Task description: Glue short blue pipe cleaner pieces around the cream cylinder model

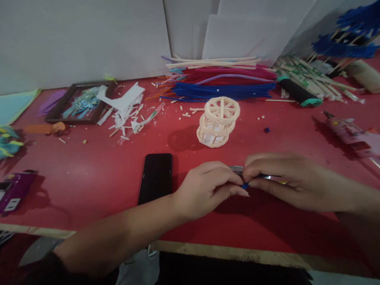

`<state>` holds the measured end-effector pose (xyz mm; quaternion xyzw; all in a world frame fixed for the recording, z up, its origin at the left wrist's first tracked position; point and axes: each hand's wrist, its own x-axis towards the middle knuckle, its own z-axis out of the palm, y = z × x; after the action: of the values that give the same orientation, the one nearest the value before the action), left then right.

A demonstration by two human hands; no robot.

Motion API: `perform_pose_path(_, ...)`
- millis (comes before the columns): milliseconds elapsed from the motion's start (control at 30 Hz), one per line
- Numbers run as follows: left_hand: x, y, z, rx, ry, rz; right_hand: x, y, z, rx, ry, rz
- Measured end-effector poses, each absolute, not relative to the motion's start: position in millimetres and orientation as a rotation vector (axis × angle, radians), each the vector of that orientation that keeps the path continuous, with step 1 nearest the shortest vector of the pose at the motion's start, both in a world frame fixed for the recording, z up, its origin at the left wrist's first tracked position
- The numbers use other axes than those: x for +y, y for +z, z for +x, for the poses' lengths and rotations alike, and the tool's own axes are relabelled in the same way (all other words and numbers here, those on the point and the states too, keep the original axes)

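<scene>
matt red table (89,174), glossy black phone (156,177)

**Around the stick wheel**

The cream, drum-shaped wooden stick wheel (218,122) stands mid-table. Behind it lies the long bundle of blue and red pipe cleaners (222,83); left of it, the dark rectangular framed tray (77,103); before it, leftward, the flat black phone (156,177); directly before it, both hands meet.

Red table (89,174) carries a phone (156,177), wheel model (219,121) and pipe cleaners (222,85) (piled).
</scene>
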<state>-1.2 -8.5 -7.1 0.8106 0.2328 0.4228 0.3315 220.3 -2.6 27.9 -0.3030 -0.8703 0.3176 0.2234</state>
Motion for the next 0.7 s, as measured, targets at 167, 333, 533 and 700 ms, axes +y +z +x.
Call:
perform_pose_path(167,-10.3,-7.1,-1.1,0.631,1.114,2.162,-2.0,27.9,220.2,-2.415,0.842,-0.859)
perform_pose_path(333,-10.0,-4.8,-0.9,0.780,1.016,2.051,-2.7,27.5,220.2,-2.459,0.699,-0.852)
perform_pose_path(533,-8.7,-3.2,2.3,0.933,0.826,1.717,-4.1,25.1,220.8,-2.516,0.447,-0.800)
perform_pose_path(700,-8.4,-4.7,4.2,0.919,0.690,1.500,-3.3,23.6,220.5,-2.562,0.276,-0.765)
